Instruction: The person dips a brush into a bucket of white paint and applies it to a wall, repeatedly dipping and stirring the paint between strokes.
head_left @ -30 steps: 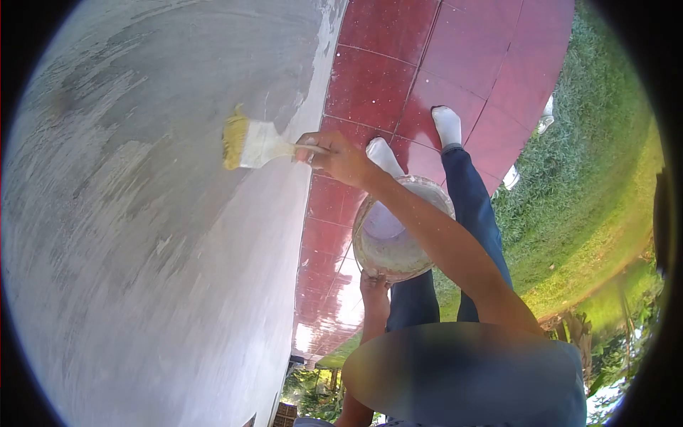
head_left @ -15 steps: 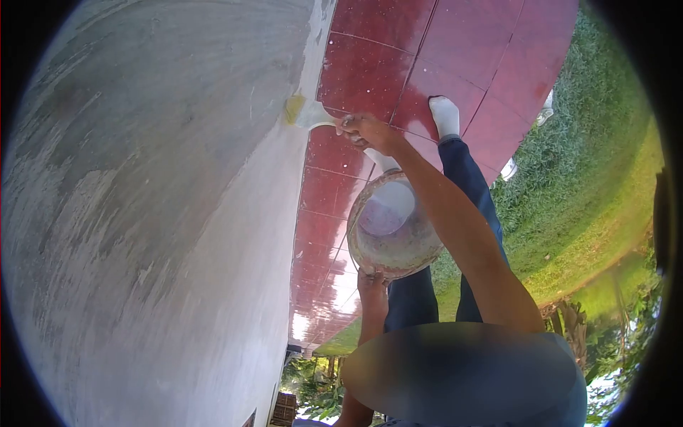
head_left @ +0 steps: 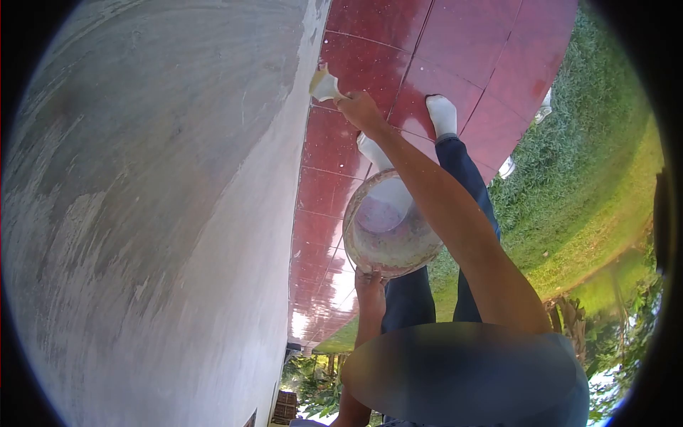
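In my right hand [head_left: 358, 110] is a wide paintbrush [head_left: 326, 87] with a pale body and yellowish bristles, my fingers closed round its handle. The brush is over the red tiles beside the foot of the wall, tilted with its bristles toward the upper left. My left hand [head_left: 370, 281] grips the near rim of a round, paint-stained bucket [head_left: 395, 252]. White liquid [head_left: 380, 213] shows inside the bucket, and my right forearm covers part of its right side. The grey wall [head_left: 142, 178] on the left carries streaky whitish strokes, with a paler band along its lower edge.
Glossy red floor tiles [head_left: 455, 50] with white specks run along the wall. My feet in white socks [head_left: 442, 116] stand on them. Grass [head_left: 548, 185] borders the tiles on the right, where white objects [head_left: 506, 168] lie at the edge. Plants [head_left: 313, 381] show at the bottom.
My right hand has moved up and the brush has come off the wall's lower edge to a place over the tiles, its tip turned upward. The bucket has barely shifted.
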Action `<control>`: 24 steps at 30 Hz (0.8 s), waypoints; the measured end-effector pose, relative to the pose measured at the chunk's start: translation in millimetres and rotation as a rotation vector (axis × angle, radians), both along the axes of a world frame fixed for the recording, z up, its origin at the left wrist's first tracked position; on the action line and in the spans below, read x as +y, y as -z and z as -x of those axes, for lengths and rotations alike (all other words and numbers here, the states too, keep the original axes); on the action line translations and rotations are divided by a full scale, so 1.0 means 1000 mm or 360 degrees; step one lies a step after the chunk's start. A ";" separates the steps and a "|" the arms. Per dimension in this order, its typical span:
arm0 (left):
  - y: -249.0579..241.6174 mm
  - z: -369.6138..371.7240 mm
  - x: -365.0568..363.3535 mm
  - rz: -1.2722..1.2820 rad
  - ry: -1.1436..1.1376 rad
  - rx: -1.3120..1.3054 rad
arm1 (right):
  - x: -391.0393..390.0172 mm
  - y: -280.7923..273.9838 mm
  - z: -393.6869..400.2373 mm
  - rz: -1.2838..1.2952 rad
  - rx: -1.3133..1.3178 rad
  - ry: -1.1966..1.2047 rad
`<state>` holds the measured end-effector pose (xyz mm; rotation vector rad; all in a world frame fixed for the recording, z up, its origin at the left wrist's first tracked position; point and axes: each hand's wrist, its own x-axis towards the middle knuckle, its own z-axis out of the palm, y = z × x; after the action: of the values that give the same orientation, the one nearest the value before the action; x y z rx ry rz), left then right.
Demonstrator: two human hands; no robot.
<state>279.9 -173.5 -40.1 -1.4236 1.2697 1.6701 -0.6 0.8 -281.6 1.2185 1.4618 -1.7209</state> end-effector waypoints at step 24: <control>0.005 -0.010 -0.001 0.0034 0.0075 -0.0004 | -0.024 0.013 0.017 0.0278 0.0045 -0.0432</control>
<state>289.7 -174.7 -45.1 -1.3970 1.3134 1.6276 -17.1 -22.9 -294.5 0.8651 1.3886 -1.6458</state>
